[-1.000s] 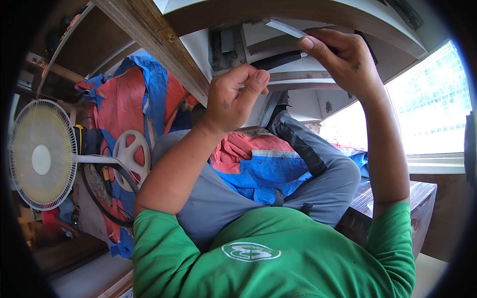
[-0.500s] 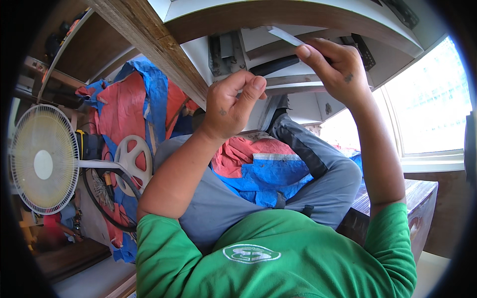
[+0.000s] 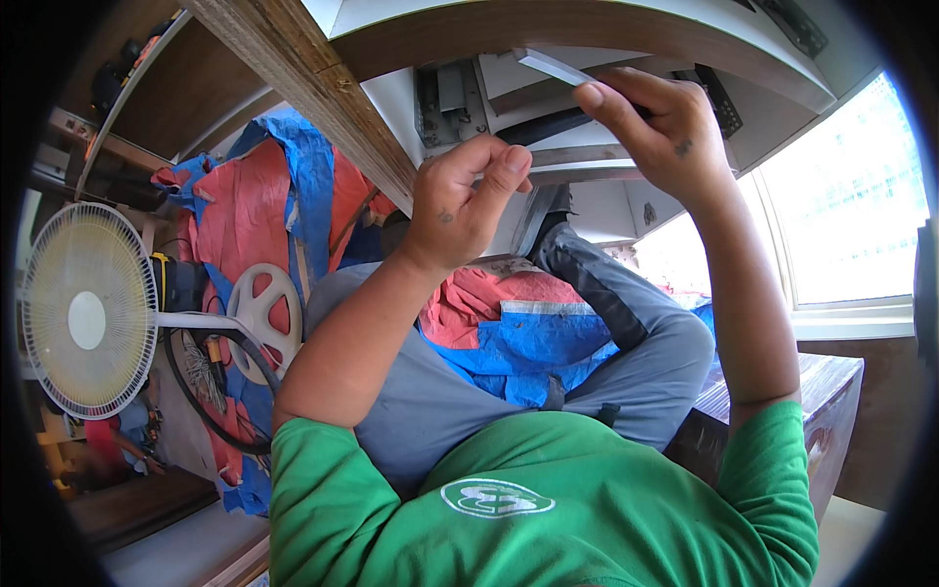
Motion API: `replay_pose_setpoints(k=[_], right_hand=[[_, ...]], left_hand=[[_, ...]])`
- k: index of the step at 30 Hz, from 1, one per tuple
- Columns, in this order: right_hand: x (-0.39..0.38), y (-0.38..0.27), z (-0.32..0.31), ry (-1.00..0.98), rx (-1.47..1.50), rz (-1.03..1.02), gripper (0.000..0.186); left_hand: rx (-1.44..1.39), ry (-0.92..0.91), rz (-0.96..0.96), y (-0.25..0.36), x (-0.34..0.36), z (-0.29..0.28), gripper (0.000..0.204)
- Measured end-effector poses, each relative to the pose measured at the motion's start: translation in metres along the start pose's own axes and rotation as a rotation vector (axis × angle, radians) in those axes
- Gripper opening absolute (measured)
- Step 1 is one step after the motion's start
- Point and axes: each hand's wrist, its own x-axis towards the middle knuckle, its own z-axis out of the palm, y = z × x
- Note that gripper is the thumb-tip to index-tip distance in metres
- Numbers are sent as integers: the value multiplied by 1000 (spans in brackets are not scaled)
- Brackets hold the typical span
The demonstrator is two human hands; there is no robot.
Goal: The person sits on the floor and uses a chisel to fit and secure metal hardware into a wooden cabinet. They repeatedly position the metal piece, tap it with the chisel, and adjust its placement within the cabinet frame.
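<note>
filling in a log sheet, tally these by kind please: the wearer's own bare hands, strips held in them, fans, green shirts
Bare hands, left hand and right hand: 2
Pale strip, in the right hand: 1
White fan: 1
Green shirt: 1
Total: 5

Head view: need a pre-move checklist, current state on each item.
1. Pale strip held between thumb and fingers of the right hand: ok.
2. Left hand gripping something: cannot tell; fingers curled, inside hidden.
3. Black bar apart from the left hand: cannot tell; they overlap in this view.
4. Strip's far end off the cabinet: cannot tell, depth unclear.
5. Hands apart: ok, visible gap.
6. Fan away from both hands: ok, far left.
</note>
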Motion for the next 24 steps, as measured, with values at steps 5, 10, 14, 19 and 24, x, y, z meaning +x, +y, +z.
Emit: replay_pose_setpoints(k=[5,10,14,19,24], right_hand=[[-1,0,-1,-9,10,14,50],[3,2,-1,-14,-38,-15,51],[3,2,0,-10,-27,-14,52],[4,2,2,2,-30,-29,50],[6,0,4,53,15,-15,50]], left_hand=[[8,-32,-15,2,-1,-1,34],[31,-38,-12,2,0,-3,34],[7,-10,12,0,1,1,35],[-25,59,69,-2,3,4,37],[-37,51,60,0,2,6,38]])
